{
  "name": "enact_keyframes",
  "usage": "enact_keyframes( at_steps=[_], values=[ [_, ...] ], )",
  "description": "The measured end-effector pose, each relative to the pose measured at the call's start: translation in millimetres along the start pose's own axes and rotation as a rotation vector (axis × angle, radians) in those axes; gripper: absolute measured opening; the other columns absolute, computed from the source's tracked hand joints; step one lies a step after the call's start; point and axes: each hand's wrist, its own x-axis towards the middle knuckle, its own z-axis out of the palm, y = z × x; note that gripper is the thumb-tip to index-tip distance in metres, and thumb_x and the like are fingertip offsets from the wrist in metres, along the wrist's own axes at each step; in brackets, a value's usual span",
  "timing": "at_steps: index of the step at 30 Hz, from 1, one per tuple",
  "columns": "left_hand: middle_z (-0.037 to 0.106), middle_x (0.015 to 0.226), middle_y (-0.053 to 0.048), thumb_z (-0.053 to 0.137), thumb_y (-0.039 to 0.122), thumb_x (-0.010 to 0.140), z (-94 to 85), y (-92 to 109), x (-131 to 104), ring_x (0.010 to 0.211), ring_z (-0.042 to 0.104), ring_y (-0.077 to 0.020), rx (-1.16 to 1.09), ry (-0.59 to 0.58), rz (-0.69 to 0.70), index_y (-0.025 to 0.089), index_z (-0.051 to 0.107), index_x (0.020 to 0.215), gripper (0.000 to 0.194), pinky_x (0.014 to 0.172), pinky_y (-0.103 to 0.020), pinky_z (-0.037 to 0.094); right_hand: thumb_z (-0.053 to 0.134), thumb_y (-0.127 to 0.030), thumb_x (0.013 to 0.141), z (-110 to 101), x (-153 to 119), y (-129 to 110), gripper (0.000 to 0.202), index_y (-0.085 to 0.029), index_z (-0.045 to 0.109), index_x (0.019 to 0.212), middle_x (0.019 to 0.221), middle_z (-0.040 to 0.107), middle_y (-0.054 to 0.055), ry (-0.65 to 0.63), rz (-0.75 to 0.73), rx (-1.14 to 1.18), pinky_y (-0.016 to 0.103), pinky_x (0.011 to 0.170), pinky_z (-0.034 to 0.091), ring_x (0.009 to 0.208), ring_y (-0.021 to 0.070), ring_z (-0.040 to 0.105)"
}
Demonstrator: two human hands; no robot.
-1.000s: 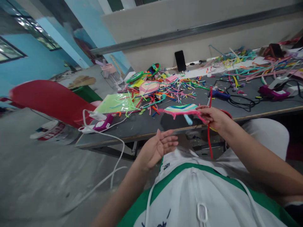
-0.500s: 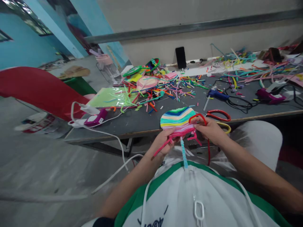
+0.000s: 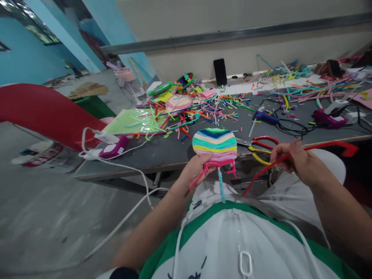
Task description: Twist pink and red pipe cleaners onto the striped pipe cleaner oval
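Pinched at its lower left edge, a round striped pipe-cleaner piece (image 3: 215, 144) is held by my left hand (image 3: 195, 172). Its bands run from green and blue at the top to pink at the bottom, where loose pink ends stick out. A light blue twisted stem (image 3: 221, 186) hangs below it. My right hand (image 3: 296, 159), off to the right, is closed on a red pipe cleaner (image 3: 322, 145); one end is bent, the other hangs toward my lap. Between the hands, scissors (image 3: 258, 145) with red and yellow handles lie at the table edge.
The grey table (image 3: 162, 153) bears a heap of pipe-cleaner pieces (image 3: 186, 112), a blue glue gun (image 3: 266, 117) with a black cord, and purple power adapters (image 3: 114, 148) with white cables. A phone (image 3: 220, 72) leans on the wall. A red chair (image 3: 52, 112) is at left.
My right hand has moved away from the striped piece to the right, carrying the red pipe cleaner, now stretched out straighter. The scissors are more exposed. My left hand still holds the striped piece.
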Motion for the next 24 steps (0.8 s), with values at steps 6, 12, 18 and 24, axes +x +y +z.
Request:
enact_keyframes(
  at_steps=[6,12,18,24],
  values=[
    [0.07,0.106,-0.014,0.059,0.023,0.082,-2.8,0,-9,0.097,0.067,-0.0235,-0.019,-0.104,-0.093,0.012,0.062,0.108,0.029,0.088,-0.039,0.053,0.06,-0.045,0.081,12,-5,16,0.026,-0.02,0.061,0.074,0.064,0.06,0.001,0.039,-0.053,0.406,0.025,0.047,0.038,0.049,0.0106,0.051],
    [0.067,0.112,-0.013,0.059,0.02,0.081,-9.5,-9,-14,0.1,0.065,-0.0241,-0.057,-0.101,-0.108,0.014,0.056,0.119,0.039,0.09,-0.042,0.051,0.072,-0.032,0.072,24,-13,35,0.017,-0.019,0.063,0.077,0.069,0.066,0.003,0.094,-0.012,0.399,0.024,0.053,0.047,0.055,0.0119,0.058],
    [0.062,0.122,-0.011,0.06,0.02,0.081,-8.6,-14,-17,0.107,0.061,-0.0245,-0.086,-0.074,-0.052,0.017,0.057,0.118,0.037,0.09,-0.042,0.051,0.07,-0.031,0.075,26,-21,42,0.014,-0.019,0.065,0.079,0.071,0.068,0.003,0.218,-0.06,0.316,0.024,0.054,0.047,0.056,0.0121,0.06],
    [0.068,0.111,-0.008,0.063,0.022,0.08,-7.7,-21,-18,0.099,0.065,-0.0217,-0.068,-0.054,0.002,0.019,0.06,0.111,0.032,0.087,-0.039,0.053,0.069,-0.036,0.075,29,-22,49,0.017,-0.02,0.065,0.081,0.074,0.069,0.003,0.237,-0.036,0.261,0.026,0.056,0.049,0.057,0.0132,0.061]
  ],
)
